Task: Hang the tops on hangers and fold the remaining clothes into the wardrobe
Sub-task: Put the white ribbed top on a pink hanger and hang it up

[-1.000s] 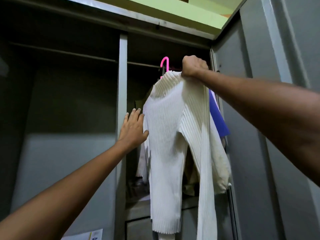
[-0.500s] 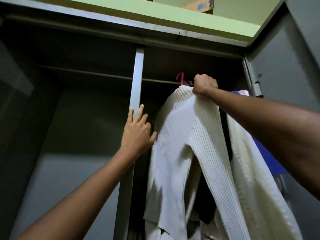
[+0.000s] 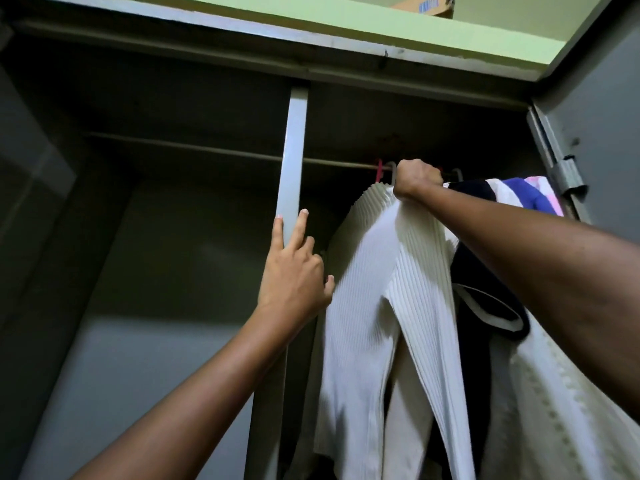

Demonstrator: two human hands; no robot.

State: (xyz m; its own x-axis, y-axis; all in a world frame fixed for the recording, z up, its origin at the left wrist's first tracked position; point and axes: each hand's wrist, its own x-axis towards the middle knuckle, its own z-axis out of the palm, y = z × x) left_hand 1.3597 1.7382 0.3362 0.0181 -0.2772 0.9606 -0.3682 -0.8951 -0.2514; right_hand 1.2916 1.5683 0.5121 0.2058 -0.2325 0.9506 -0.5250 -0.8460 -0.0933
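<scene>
Open grey metal wardrobe (image 3: 398, 55) seen from below, dim inside; green wall (image 3: 346, 19) above it, a cardboard box (image 3: 427, 5) on top, right door (image 3: 595, 126) swung open with a hinge (image 3: 568, 178). Vertical divider post (image 3: 292, 161) splits the inside; a hanging rail (image 3: 194, 150) runs across both compartments. Left compartment shows only rail and back panel.

Right hand (image 3: 414, 178) clenched, its grip on the top of the white ribbed top (image 3: 377, 289), held right at the rail in the right compartment. Just left of that grip, a pink hanger hook (image 3: 380, 169) at the rail; whether it is fully hooked on, cannot tell. The top hangs straight down below the grip. Right of the grip, other clothes on the rail: a dark garment (image 3: 474, 265), a cream knit (image 3: 554, 410), a blue and pink piece (image 3: 530, 197).

Left hand (image 3: 294, 275) released, two fingers straight up on the divider post, thumb touching the top's left edge.
</scene>
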